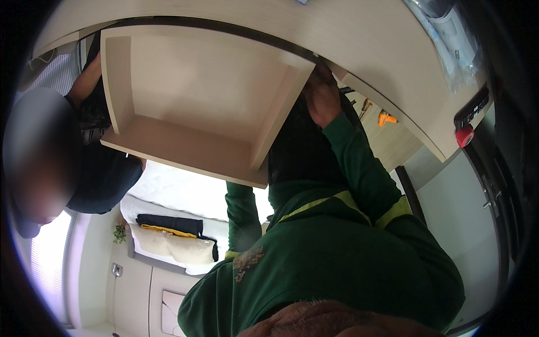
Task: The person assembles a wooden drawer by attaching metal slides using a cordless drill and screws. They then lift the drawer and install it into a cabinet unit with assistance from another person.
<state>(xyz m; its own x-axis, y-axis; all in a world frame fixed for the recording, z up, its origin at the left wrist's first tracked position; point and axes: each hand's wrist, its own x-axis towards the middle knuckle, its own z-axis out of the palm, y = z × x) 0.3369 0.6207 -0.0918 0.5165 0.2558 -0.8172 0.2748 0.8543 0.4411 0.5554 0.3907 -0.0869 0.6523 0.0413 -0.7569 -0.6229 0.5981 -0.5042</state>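
A light wood-coloured drawer (196,84) is pulled out from under the edge of a matching desk top (241,17). Close against the drawer's right side, near the desk edge, is my right hand (324,101); its fingers are in shadow and partly hidden, so whether they grip is unclear. My left forearm (241,210), in a green sleeve, runs up behind the drawer's front panel (185,151). That panel hides my left hand completely. At the left, a co-worker's arm (85,81) reaches toward the drawer's left side, its hand out of sight.
A co-worker in dark clothes (106,177) is close on the left. On the desk's right lie plastic-wrapped items (449,42), a black remote (471,109) and a red round object (464,136). An orange power tool (386,118) is below. Behind stands a bed (174,191) with folded clothes.
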